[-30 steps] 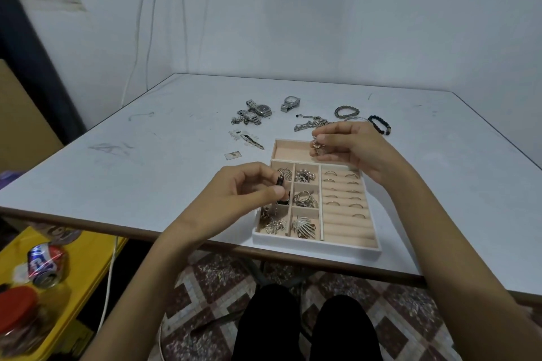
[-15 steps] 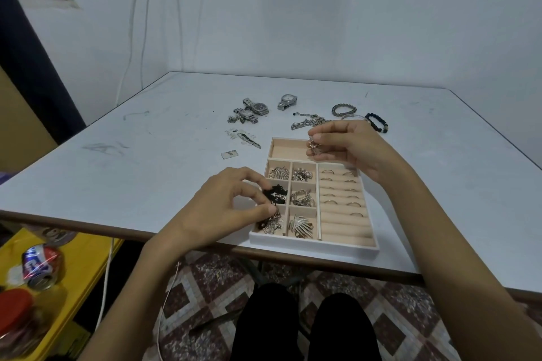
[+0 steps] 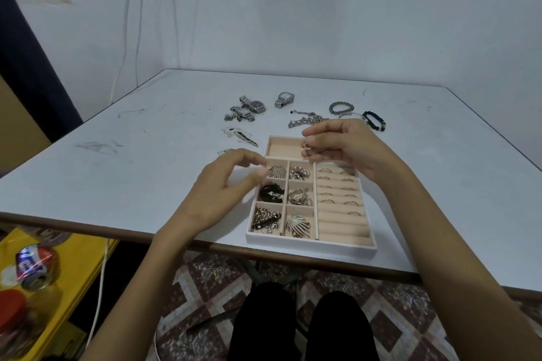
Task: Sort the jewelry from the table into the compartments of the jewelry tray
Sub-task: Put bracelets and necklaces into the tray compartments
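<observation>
The white jewelry tray with peach compartments sits at the table's near edge. Its left cells hold earrings and chains, and a black piece lies in the middle left cell. Rings stand in the roll slots on the right. My left hand hovers just left of the tray with loosely curled fingers, holding nothing. My right hand is above the tray's far long compartment and pinches a small silver piece. On the table beyond lie watches, a chain pile and bracelets.
A small brooch lies left of the tray's far end. Left of the table, a yellow surface carries a crushed can and a red-lidded jar. A white wall stands behind the table.
My left hand set the black piece into the middle left cell, let go and drew back to the left. My right hand stayed in place with its small silver piece.
</observation>
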Demonstrator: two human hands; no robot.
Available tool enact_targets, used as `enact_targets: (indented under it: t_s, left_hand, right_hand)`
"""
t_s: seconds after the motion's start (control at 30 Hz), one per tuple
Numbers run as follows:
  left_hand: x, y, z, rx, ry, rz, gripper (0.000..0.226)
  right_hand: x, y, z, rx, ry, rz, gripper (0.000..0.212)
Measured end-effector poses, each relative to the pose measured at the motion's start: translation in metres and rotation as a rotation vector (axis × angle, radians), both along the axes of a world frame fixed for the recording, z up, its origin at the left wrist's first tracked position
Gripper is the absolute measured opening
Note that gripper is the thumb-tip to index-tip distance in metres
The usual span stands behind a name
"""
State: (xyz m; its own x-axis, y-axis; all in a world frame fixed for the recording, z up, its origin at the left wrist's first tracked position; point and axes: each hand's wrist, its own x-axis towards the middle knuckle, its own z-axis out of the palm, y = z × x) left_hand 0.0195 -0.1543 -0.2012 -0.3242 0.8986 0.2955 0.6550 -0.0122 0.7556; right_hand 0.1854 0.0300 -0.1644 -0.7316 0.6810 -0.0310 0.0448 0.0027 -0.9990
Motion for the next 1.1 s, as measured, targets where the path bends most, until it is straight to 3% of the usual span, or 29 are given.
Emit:
enact_targets:
  t_s: [0.17,0.27,0.37,0.73,0.9,1.1]
  left_hand:
    - [-0.018,0.023,-0.013,-0.182,0.238,0.141,0.049]
    - [-0.017,0.031,-0.02,-0.324,0.457,0.168,0.047]
    - [-0.015,0.032,-0.023,-0.416,0.533,0.171,0.053]
    - [-0.016,0.033,-0.025,-0.421,0.559,0.187,0.053]
    - [-0.016,0.032,-0.024,-0.414,0.55,0.187,0.053]
    - [-0.016,0.032,-0.024,-0.413,0.54,0.181,0.053]
  right_hand:
    - [0.002,-0.005,0.004,0.023,-0.043,0.06,0.028]
    - [0.003,-0.008,0.005,0.097,-0.06,0.106,0.028]
    - [0.004,-0.013,0.009,0.191,-0.091,0.161,0.026]
    - [0.024,-0.048,0.015,0.39,-0.163,0.465,0.016]
    - [0.027,-0.062,0.014,0.395,-0.202,0.527,0.013]
    - [0.026,-0.07,0.019,0.543,-0.335,0.542,0.015]
